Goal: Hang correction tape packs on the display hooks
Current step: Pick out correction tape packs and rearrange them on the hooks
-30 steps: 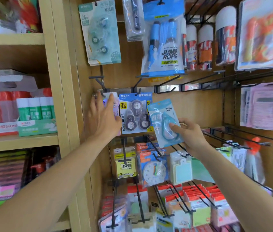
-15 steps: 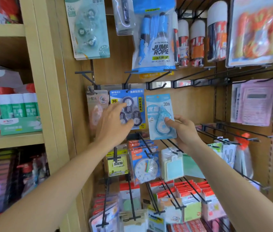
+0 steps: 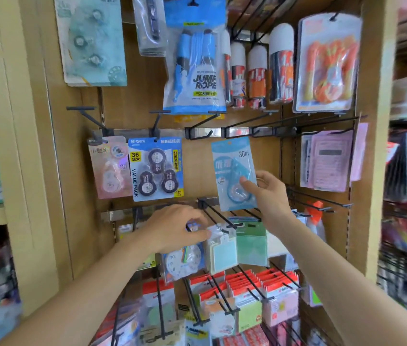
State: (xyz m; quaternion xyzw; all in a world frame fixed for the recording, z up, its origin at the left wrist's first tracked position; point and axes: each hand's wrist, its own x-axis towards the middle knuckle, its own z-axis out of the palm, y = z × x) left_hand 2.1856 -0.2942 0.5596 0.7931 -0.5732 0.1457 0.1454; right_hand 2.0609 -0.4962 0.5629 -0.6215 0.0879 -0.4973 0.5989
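Observation:
My right hand (image 3: 267, 193) pinches a light blue correction tape pack (image 3: 232, 168) by its lower right part and holds it upright against the back board. The pack's top sits just under an empty black hook (image 3: 206, 134) on the rail. To the left hang a pink correction tape pack (image 3: 110, 168) and a blue value pack (image 3: 156, 168) with three tapes, each on its own hook. My left hand (image 3: 177, 227) is lower, fingers curled in front of the clock pack (image 3: 185, 264). Whether it grips anything is hidden.
Long black hooks (image 3: 218, 216) stick out toward me just under the held pack. Sticky-note packs (image 3: 222, 253) and red-topped packs (image 3: 245, 288) fill the lower hooks. A jump rope bag (image 3: 195, 78) and cans (image 3: 257, 76) hang above. Calculators (image 3: 327, 161) hang at the right.
My left hand has left the hanging packs and dropped to the lower hook row. My right hand has carried the light blue pack to the right, under the empty hook.

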